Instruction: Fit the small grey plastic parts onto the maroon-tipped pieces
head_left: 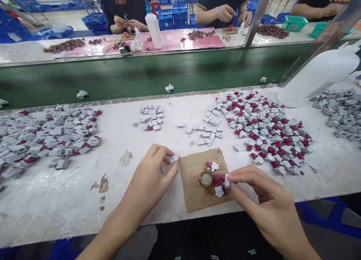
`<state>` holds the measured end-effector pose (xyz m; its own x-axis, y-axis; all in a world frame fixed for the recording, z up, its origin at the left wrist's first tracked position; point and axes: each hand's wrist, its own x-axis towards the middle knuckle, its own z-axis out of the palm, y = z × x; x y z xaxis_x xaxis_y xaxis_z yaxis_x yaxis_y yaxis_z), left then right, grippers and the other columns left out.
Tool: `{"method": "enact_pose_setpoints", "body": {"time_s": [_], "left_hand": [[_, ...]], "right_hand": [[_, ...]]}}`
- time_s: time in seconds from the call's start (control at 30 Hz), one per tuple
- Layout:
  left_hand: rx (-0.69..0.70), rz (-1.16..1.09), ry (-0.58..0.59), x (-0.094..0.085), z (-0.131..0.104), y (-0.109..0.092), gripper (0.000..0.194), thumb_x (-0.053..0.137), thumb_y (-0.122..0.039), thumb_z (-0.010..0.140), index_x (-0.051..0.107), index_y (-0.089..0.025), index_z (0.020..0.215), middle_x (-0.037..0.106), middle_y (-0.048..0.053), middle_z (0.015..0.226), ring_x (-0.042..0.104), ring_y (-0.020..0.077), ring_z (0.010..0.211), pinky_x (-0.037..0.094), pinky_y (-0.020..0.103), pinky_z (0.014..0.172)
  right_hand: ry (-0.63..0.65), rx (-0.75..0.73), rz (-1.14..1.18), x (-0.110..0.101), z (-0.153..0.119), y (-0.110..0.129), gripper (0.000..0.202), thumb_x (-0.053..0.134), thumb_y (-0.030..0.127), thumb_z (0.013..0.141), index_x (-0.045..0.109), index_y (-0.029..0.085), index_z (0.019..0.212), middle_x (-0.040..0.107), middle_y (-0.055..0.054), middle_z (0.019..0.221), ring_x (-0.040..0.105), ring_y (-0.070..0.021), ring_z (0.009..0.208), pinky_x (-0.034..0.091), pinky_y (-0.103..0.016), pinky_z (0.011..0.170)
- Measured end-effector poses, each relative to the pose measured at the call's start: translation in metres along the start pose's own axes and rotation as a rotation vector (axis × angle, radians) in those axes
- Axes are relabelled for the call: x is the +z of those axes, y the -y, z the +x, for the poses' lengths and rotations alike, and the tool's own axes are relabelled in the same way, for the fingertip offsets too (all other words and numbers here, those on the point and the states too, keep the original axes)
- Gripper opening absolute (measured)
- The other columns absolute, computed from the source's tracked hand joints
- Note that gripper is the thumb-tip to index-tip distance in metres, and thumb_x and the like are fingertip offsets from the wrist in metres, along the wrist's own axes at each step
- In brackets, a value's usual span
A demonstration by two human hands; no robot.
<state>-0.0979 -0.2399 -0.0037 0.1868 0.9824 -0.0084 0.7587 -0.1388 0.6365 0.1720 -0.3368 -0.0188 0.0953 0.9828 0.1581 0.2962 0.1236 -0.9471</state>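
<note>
My left hand pinches a small grey-white piece at the left edge of a cardboard square. Over the square's right side, my right hand has thumb and fingers closed on a white and dark red piece. A round cap with a beaded rim lies on the cardboard. Just right of it, a red and white piece rests below my right fingertips, and another such piece lies above the cap.
Piles of grey and red pieces lie at left and right, with small groups between. A large white bottle stands at right. Beyond the green belt, people work at a bench.
</note>
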Motion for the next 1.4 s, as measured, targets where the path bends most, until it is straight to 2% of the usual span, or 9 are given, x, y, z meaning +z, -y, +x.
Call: {"method": "enact_pose_setpoints", "body": {"time_s": [0.17,0.43,0.57,0.73,0.93,1.03,1.13,1.27,1.4], "left_hand": [[-0.014,0.013,-0.012,0.009,-0.014,0.012,0.007,0.065,-0.028,0.098,0.070,-0.024,0.099,0.068,0.001,0.084,0.068,0.0230,0.074,0.058,0.039,0.072],[0.088,-0.127,-0.033,0.016,-0.019,0.012,0.016,0.063,-0.025,0.104,0.075,-0.025,0.115,0.078,0.004,0.114,0.072,0.0205,0.085,0.061,0.037,0.078],[0.087,-0.261,0.000,0.018,-0.021,0.008,0.010,0.069,-0.026,0.104,0.075,-0.025,0.112,0.080,0.001,0.107,0.077,0.0194,0.090,0.064,0.035,0.084],[0.110,-0.357,0.029,0.021,-0.017,0.005,0.015,0.068,-0.023,0.106,0.079,-0.026,0.115,0.077,0.003,0.114,0.077,0.0192,0.101,0.066,0.035,0.091],[0.009,-0.596,0.112,0.020,-0.010,-0.017,0.019,0.071,-0.029,0.107,0.080,-0.029,0.124,0.079,0.004,0.119,0.077,0.0206,0.110,0.067,0.035,0.097],[-0.061,-0.754,0.178,0.021,-0.004,-0.037,0.020,0.082,-0.031,0.101,0.080,-0.026,0.120,0.082,0.003,0.108,0.079,0.0211,0.103,0.068,0.034,0.093],[-0.073,-0.903,0.252,0.026,0.003,-0.053,0.017,0.085,-0.032,0.099,0.080,-0.022,0.112,0.083,0.004,0.103,0.080,0.0203,0.098,0.069,0.032,0.090],[-0.070,-1.044,0.313,0.036,0.009,-0.063,0.018,0.083,-0.030,0.101,0.078,-0.020,0.115,0.084,0.004,0.103,0.080,0.0184,0.093,0.070,0.030,0.085],[-0.106,-1.061,0.323,0.042,0.011,-0.064,0.021,0.086,-0.028,0.096,0.078,-0.018,0.114,0.084,0.006,0.102,0.082,0.0217,0.096,0.071,0.035,0.090]], "right_hand": [[0.051,-0.050,-0.010,0.011,0.002,0.001,0.019,0.075,0.017,0.105,0.084,0.033,0.111,0.083,-0.003,0.108,0.082,-0.0224,0.104,0.068,-0.030,0.086],[0.102,-0.094,-0.059,0.017,0.009,0.008,0.015,0.072,0.016,0.106,0.082,0.028,0.106,0.080,-0.005,0.103,0.082,-0.0216,0.093,0.068,-0.029,0.075],[0.117,-0.086,-0.084,0.018,0.010,0.010,0.015,0.071,0.017,0.106,0.081,0.027,0.105,0.079,-0.005,0.102,0.081,-0.0204,0.088,0.066,-0.028,0.071],[0.106,-0.061,-0.061,0.018,0.010,0.014,0.013,0.073,0.019,0.105,0.082,0.028,0.103,0.080,-0.005,0.100,0.081,-0.0216,0.091,0.066,-0.029,0.074],[0.002,0.137,0.203,0.007,0.020,0.004,0.006,0.086,0.030,0.100,0.090,0.033,0.101,0.086,-0.003,0.100,0.083,-0.0225,0.097,0.068,-0.029,0.084],[-0.064,0.310,0.501,0.005,0.031,-0.004,0.008,0.096,0.036,0.090,0.092,0.033,0.096,0.091,-0.004,0.106,0.086,-0.0270,0.111,0.069,-0.036,0.101],[-0.062,0.430,0.736,0.005,0.040,-0.005,0.012,0.099,0.036,0.085,0.092,0.031,0.094,0.092,-0.004,0.109,0.086,-0.0291,0.115,0.064,-0.044,0.115],[-0.054,0.461,0.861,0.006,0.046,-0.003,0.012,0.098,0.032,0.084,0.092,0.030,0.094,0.093,-0.003,0.105,0.087,-0.0292,0.115,0.065,-0.049,0.115],[-0.067,0.444,0.827,0.004,0.045,-0.005,0.013,0.098,0.034,0.085,0.091,0.030,0.095,0.092,-0.002,0.104,0.088,-0.0288,0.110,0.067,-0.051,0.113]]}}
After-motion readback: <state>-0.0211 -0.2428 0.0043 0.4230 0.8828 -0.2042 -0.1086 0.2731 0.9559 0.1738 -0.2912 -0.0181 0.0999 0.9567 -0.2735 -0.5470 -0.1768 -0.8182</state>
